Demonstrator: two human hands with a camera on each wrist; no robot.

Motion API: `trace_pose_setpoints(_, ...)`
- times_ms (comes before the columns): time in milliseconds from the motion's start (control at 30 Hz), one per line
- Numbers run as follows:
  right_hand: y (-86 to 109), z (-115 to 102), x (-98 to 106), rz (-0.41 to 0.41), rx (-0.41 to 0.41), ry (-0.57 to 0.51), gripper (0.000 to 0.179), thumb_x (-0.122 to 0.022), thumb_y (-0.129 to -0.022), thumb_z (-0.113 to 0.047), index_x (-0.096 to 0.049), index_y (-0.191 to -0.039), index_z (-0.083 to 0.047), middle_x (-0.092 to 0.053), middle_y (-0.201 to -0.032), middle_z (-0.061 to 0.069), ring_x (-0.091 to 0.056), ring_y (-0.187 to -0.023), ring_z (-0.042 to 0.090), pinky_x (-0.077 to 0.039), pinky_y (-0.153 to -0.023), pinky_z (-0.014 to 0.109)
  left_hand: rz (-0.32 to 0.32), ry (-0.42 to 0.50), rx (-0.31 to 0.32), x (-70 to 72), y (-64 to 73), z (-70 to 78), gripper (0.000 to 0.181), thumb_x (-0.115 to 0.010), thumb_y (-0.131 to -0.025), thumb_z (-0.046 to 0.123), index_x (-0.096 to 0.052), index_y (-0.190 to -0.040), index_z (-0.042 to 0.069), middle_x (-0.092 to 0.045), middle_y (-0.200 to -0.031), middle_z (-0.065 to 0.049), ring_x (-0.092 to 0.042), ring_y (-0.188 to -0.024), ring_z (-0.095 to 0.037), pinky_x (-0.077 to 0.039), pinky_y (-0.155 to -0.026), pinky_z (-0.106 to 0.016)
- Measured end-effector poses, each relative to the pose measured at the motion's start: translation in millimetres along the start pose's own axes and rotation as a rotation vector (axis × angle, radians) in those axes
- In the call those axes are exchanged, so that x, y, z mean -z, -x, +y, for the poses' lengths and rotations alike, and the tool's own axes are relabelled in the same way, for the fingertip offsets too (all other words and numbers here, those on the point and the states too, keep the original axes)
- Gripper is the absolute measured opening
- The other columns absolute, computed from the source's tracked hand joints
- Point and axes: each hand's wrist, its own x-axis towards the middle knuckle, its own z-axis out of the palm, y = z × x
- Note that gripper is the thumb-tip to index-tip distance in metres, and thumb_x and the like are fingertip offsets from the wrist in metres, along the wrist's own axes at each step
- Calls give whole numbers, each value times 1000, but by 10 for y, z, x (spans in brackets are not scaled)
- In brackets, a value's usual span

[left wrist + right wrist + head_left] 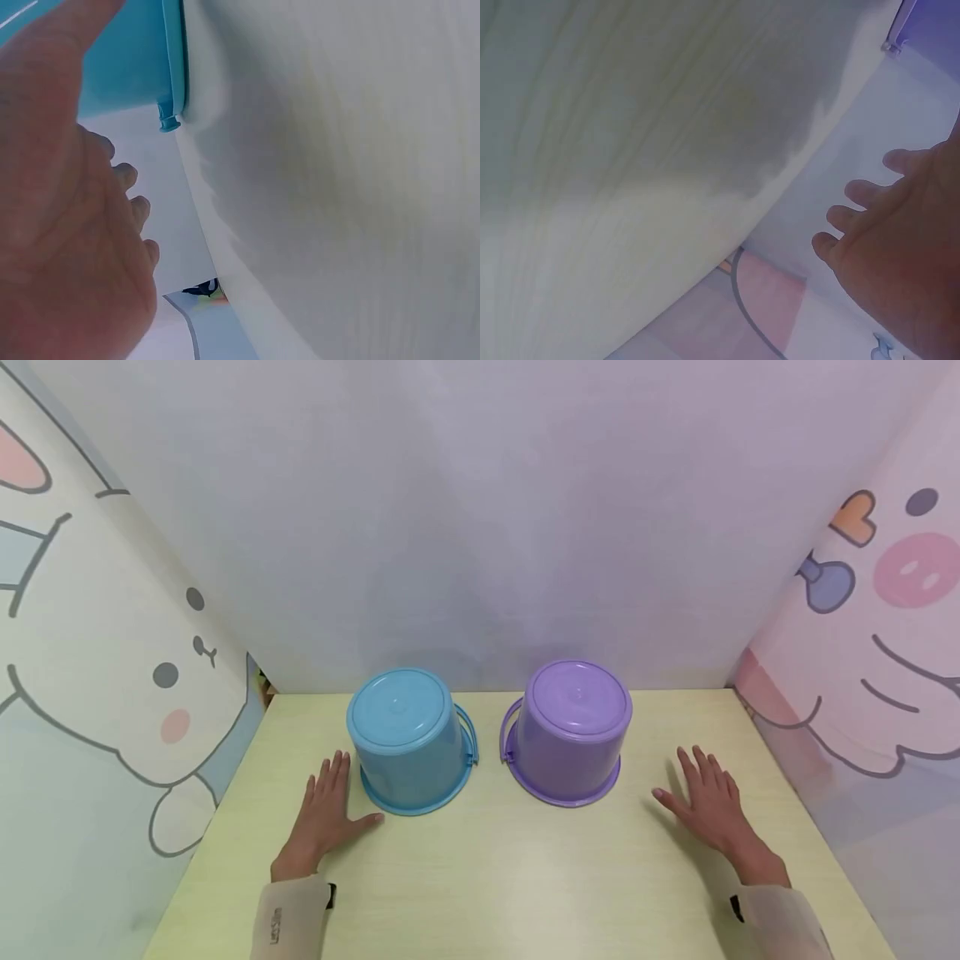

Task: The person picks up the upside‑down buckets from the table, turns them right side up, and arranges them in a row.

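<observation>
Two plastic buckets stand upside down side by side on the table, a blue bucket [411, 752] on the left and a purple bucket [572, 743] on the right. Their handles hang on the sides that face each other. Just left of the blue bucket is my left hand [324, 814], fingers straight and thumb spread towards it, holding nothing. In the left wrist view the blue bucket [127, 67] shows beyond the thumb. My right hand [708, 810] hovers over the table to the right of the purple bucket, fingers spread, with a gap between them.
A pale wooden table [502, 877] lies under the buckets. A plain light curtain [480, 527] hangs behind its far edge. Side panels with cartoon drawings flank it, a white animal [127, 635] at left and a pink-nosed one [885, 635] at right.
</observation>
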Motion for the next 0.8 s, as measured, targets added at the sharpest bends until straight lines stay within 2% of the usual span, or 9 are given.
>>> trace_pose_setpoints(167, 38, -43, -22, 3, 9, 1, 93, -66, -101, -48, -22, -163, 7, -18, -163, 41, -15, -147, 66, -11, -114, 81, 9, -13, -18, -15, 56, 39, 126, -81, -84, 60, -12, -166, -6, -11, -172, -32, -8, -158, -54, -5, -126, -69)
trace_pose_setpoints(433, 132, -166, -51, 27, 50, 9, 92, -70, -99, -45, -28, -161, 8, -25, -160, 42, -22, -144, 66, -17, -111, 81, -25, -53, 7, 3, 129, 142, 120, -84, -85, 51, -16, -165, -7, -13, -171, -32, -11, -158, -54, -9, -126, -70)
trace_pose_setpoints(800, 252, -383, -95, 4, 82, 14, 90, -73, -99, -44, -31, -160, 6, -29, -159, 39, -27, -145, 61, -19, -113, 78, -30, -69, 8, 55, 260, 269, 111, -86, -86, 45, -25, -162, -9, -23, -168, -33, -20, -155, -55, -16, -125, -70)
